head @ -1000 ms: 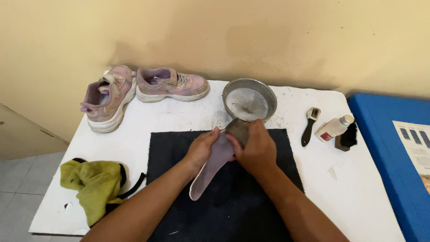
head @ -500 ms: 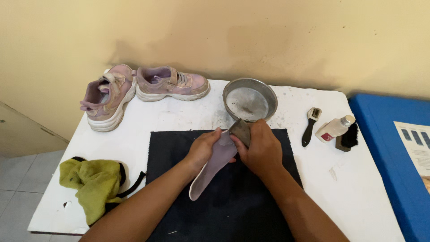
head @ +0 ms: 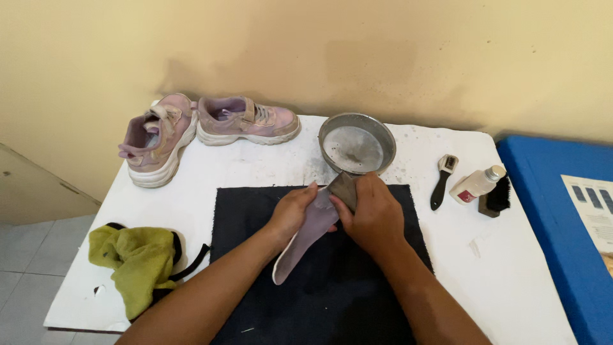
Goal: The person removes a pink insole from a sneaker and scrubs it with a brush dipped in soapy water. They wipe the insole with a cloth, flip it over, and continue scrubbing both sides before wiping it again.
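- Now, on the dark mat [head: 357,300] at the near middle of the white table [head: 530,268], both hands work on a pale lilac insole [head: 303,246].
- Left hand [head: 292,214] presses down on the insole's upper part, fingers curled over its edge, grasping it flat against the mat.
- Right hand [head: 373,214] is clenched around a small brown brush [head: 343,190], whose end touches the insole's far tip.
- Insole lies slanted on the mat, its heel end towards the near left, its toe end under the hands near the mat's far edge.
- Just beyond the hands, near the table's far edge, stands a round metal pan [head: 357,145]; whether it holds liquid I cannot tell.
- At the far left corner rest two pink-and-lilac sneakers: one [head: 156,139] points out towards the left edge, the other [head: 248,120] lies along the far edge, and they touch at one end.
- At the near left corner lies a crumpled green cloth [head: 137,259] on top of something black with a strap.
- Towards the right edge lie a dark-handled brush [head: 442,180], a small white bottle [head: 476,184] on its side, and a black brush [head: 496,198] just beside the bottle.
- Right of the table stands a blue surface [head: 549,191] with a printed sheet [head: 590,207] on it.
- Wall [head: 306,51] behind is plain yellow.
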